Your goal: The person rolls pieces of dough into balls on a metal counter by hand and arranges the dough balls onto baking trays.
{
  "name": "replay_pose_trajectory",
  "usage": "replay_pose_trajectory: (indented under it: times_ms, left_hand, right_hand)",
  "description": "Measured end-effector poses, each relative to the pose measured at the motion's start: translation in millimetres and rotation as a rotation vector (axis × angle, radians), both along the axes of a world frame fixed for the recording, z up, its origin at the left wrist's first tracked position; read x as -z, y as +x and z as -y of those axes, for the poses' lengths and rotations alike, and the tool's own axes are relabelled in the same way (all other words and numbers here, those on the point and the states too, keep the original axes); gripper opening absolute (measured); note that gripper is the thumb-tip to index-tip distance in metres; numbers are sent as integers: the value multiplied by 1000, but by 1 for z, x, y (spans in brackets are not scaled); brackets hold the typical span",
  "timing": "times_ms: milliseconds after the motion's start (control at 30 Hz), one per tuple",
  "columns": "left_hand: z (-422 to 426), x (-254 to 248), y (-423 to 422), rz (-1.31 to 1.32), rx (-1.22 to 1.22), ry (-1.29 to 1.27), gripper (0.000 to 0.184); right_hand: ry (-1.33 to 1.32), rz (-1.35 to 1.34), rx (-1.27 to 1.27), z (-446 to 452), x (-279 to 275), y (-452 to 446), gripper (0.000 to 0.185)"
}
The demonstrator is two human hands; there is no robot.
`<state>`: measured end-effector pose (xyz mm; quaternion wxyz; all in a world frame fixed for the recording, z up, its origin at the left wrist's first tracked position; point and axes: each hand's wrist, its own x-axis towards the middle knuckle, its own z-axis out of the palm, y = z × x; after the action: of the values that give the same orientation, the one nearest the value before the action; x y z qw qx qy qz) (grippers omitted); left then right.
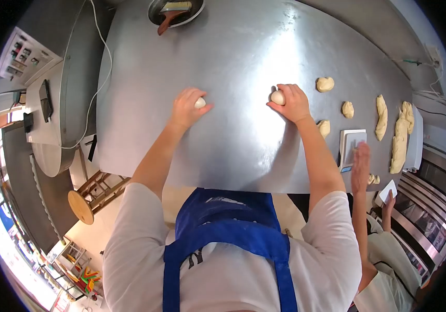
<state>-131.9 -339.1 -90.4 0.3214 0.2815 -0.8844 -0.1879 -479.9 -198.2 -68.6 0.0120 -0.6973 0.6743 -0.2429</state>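
My left hand [185,108] is curled around a small pale dough ball [200,103] on the steel table [223,151]. Thumb and fingers sit on either side of it, and part of the ball shows between them. Farther right, my right hand [294,105] cups a second round dough ball [278,97] in the same way, pressed to the metal. Just beyond that hand lie loose dough lumps, one at the back [325,84] and another beside my forearm [324,128].
A co-worker's hand [361,164] is over a small scale [349,145]; their other hand holds a white scraper [388,192]. Long dough strips [399,143] lie at the right. A bowl [197,15] with a wooden-handled brush [167,22] stands at the back. A stool [81,207] is at lower left.
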Motion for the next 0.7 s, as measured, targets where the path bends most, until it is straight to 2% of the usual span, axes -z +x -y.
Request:
replay_pose_trajectory:
  times_ms: [67, 100, 133, 200, 267, 333, 367, 433, 467, 500, 533, 600, 667, 700]
  left_hand:
    - [-32, -12, 12, 60, -181, 66, 35]
    - [-40, -13, 10, 57, -180, 58, 35]
    - [-53, -12, 8, 84, -250, 108, 32]
    - [-72, -11, 17, 134, -319, 187, 30]
    - [-60, -13, 21, 130, -190, 357, 28]
    - [-82, -31, 45, 121, -163, 348, 29]
    - [-86, -41, 54, 98, -145, 311, 30]
    - [-126, -23, 92, 228, -184, 357, 34]
    - [-148, -18, 95, 83, -142, 311, 37]
    - [-165, -16, 89, -57, -109, 268, 41]
    - [-162, -25, 70, -56, -100, 268, 41]
    - [-145, -36, 33, 202, 222, 123, 50]
    - [-109, -19, 7, 206, 208, 99, 50]
    - [-92, -10, -3, 218, 178, 81, 51]
  right_hand:
    - [-24, 96, 157, -25, -1, 29, 64]
    - [-54, 107, 232, -34, 13, 44, 66]
    - [-112, 109, 307, -37, 19, 60, 61]
    - [-64, 90, 403, -34, 26, 69, 58]
    - [-99, 273, 414, -28, 10, 63, 45]
    - [-29, 521, 448, -48, -10, 61, 40]
    - [-67, 499, 442, -65, -16, 62, 38]
    - [-73, 465, 438, -129, -17, 88, 30]
    - [-47, 452, 421, -152, -14, 100, 25]
    - [-76, 390, 290, -165, -12, 116, 21]
    - [-108, 324, 161, -166, -8, 132, 18]
    - [-36, 216, 108, -137, 14, 150, 22]
    - [-242, 26, 19, -74, 11, 138, 26]
    - [-257, -16, -42, -58, 12, 115, 27]
